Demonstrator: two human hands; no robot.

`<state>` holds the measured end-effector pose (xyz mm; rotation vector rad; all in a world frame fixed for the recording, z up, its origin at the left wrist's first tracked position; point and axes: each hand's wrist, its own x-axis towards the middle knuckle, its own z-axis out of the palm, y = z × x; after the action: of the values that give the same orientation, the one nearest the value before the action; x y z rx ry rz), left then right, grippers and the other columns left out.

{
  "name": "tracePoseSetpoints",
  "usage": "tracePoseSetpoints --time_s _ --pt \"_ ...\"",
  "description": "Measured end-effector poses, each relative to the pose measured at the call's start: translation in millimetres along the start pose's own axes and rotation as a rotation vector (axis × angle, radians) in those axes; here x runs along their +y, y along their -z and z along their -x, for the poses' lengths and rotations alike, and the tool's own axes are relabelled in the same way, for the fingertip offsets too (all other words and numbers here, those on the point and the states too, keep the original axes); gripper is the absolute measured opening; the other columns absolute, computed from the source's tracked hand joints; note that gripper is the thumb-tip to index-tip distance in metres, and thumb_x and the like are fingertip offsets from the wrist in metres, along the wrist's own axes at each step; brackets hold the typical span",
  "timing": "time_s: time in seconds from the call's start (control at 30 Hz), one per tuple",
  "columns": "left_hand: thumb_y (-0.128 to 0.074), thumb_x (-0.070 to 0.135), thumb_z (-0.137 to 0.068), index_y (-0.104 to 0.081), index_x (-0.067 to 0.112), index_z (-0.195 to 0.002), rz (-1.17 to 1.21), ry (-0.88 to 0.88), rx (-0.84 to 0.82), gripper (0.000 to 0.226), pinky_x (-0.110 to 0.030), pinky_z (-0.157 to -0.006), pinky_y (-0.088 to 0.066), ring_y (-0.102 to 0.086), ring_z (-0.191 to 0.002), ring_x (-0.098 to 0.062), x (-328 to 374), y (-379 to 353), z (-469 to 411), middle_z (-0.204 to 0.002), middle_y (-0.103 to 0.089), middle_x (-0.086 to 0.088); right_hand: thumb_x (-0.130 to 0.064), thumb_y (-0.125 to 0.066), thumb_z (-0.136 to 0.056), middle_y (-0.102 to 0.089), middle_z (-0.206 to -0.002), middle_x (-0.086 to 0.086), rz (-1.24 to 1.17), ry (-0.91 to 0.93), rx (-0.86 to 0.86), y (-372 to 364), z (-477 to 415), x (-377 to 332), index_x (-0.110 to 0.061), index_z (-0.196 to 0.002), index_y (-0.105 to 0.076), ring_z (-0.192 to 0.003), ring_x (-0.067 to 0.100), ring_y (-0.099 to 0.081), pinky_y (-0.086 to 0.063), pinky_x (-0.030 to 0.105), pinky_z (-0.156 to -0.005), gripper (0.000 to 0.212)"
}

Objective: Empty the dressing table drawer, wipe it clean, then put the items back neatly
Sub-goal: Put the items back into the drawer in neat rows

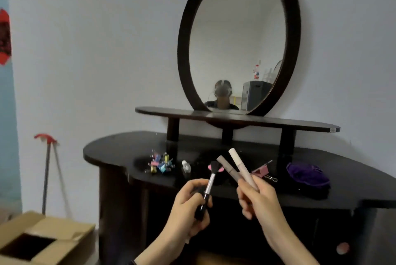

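My left hand (pixel 190 207) grips a black makeup brush (pixel 209 185) with a silver ferrule, bristles pointing up. My right hand (pixel 259 198) holds two slim cosmetic tubes upright, a grey-brown one (pixel 228 168) and a pale pink one (pixel 237 162). Both hands hover in front of the dark dressing table (pixel 353 187). On its top lie a heap of small coloured binder clips (pixel 160 163), a small clear bottle (pixel 186 166), a pink item (pixel 211 167) partly hidden behind the brush, a large pink binder clip (pixel 264 172) and a purple cloth (pixel 307 175). The drawer itself is out of sight.
An oval mirror (pixel 237 37) in a dark frame stands on a raised shelf (pixel 300 124) above the tabletop. An open cardboard box (pixel 42 241) sits on the floor at lower left. A red-headed mop (pixel 46 170) leans on the wall.
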<state>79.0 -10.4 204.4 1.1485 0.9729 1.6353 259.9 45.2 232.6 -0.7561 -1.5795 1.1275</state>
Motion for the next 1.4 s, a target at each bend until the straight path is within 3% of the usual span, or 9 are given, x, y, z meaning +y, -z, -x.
tracePoseSetpoints --time_s 0.2,0.37,0.5,0.6,0.83,0.97,1.07,1.2,1.4 --pt "-0.068 0.028 -0.093 -0.064 0.014 -0.106 0.093 0.261 -0.131 0.02 -0.019 -0.035 -0.022 -0.036 -0.041 -0.018 -71 -17 51 -0.072 -0.051 -0.007 -0.021 -0.058 -0.102 -0.061 -0.066 0.007 0.035 -0.14 -0.065 0 95 63 -0.034 -0.103 -0.073 -0.047 0.019 -0.048 -0.033 0.026 -0.038 0.02" --pt "-0.067 0.038 -0.095 -0.061 0.014 -0.093 0.037 0.311 -0.216 0.026 -0.02 -0.034 -0.022 -0.036 -0.041 -0.017 -130 -13 71 -0.062 -0.048 -0.007 -0.035 -0.055 -0.103 -0.066 -0.072 0.002 0.16 -0.326 -0.22 6 129 124 -0.061 -0.117 -0.06 -0.059 0.017 -0.058 -0.041 0.027 -0.046 0.029" --pt "-0.065 0.034 -0.096 -0.056 0.012 -0.09 -0.017 0.42 -0.155 0.025 -0.024 -0.04 -0.015 -0.035 -0.042 -0.014 -173 -8 65 -0.065 -0.048 -0.005 -0.028 -0.05 -0.106 -0.063 -0.072 -0.009 0.309 -0.431 -0.292 19 122 170 -0.044 -0.131 -0.053 -0.061 0.015 -0.059 -0.043 0.026 -0.048 0.03" --pt "-0.065 0.032 -0.097 -0.059 0.011 -0.092 -0.031 0.462 -0.141 0.022 -0.026 -0.041 -0.015 -0.036 -0.042 -0.013 -196 -2 61 -0.065 -0.049 -0.003 -0.032 -0.048 -0.106 -0.064 -0.075 -0.011 0.411 -0.469 -0.352 23 123 193 -0.052 -0.122 -0.052 -0.064 0.01 -0.061 -0.046 0.024 -0.053 0.026" --pt "-0.071 0.027 -0.093 -0.066 0.006 -0.09 -0.233 0.529 -0.183 0.022 -0.022 -0.035 -0.023 -0.038 -0.04 -0.013 -217 7 64 -0.058 -0.049 -0.003 -0.034 -0.065 -0.095 -0.074 -0.096 0.006 0.203 -0.647 -0.431 30 135 207 -0.023 -0.113 -0.07 -0.092 0.02 -0.073 -0.058 0.029 -0.069 0.021" --pt "-0.071 0.022 -0.092 -0.062 0.012 -0.082 -0.203 0.544 -0.219 0.017 -0.021 -0.037 -0.019 -0.033 -0.043 -0.014 -213 4 65 -0.062 -0.044 -0.005 -0.034 -0.062 -0.097 -0.074 -0.089 -0.001 0.12 -0.642 -0.349 35 134 204 -0.028 -0.09 -0.076 -0.085 0.014 -0.071 -0.057 0.025 -0.07 0.017" --pt "-0.072 0.025 -0.091 -0.064 0.01 -0.085 -0.213 0.544 -0.243 0.019 -0.025 -0.04 -0.017 -0.033 -0.044 -0.015 -209 5 64 -0.069 -0.043 -0.012 -0.036 -0.064 -0.094 -0.075 -0.1 -0.008 0.109 -0.591 -0.221 36 135 203 -0.039 -0.102 -0.074 -0.093 0.009 -0.072 -0.057 0.023 -0.069 0.013" --pt "-0.072 0.028 -0.092 -0.067 0.009 -0.095 -0.213 0.635 -0.458 0.021 -0.021 -0.034 -0.017 -0.034 -0.042 -0.012 -207 7 65 -0.066 -0.047 -0.003 -0.036 -0.07 -0.088 -0.073 -0.116 -0.003 0.048 -0.532 -0.162 38 133 200 -0.031 -0.13 -0.061 -0.101 0.016 -0.071 -0.054 0.023 -0.067 0.043" --pt "-0.072 0.037 -0.091 -0.068 0.016 -0.089 -0.164 0.716 -0.523 0.021 -0.018 -0.034 -0.02 -0.037 -0.045 -0.01 -215 9 68 -0.067 -0.051 0.003 -0.019 -0.072 -0.091 -0.076 -0.11 0.001 0.01 -0.558 -0.139 45 133 207 -0.031 -0.114 -0.071 -0.094 0.021 -0.073 -0.054 0.026 -0.062 0.025"
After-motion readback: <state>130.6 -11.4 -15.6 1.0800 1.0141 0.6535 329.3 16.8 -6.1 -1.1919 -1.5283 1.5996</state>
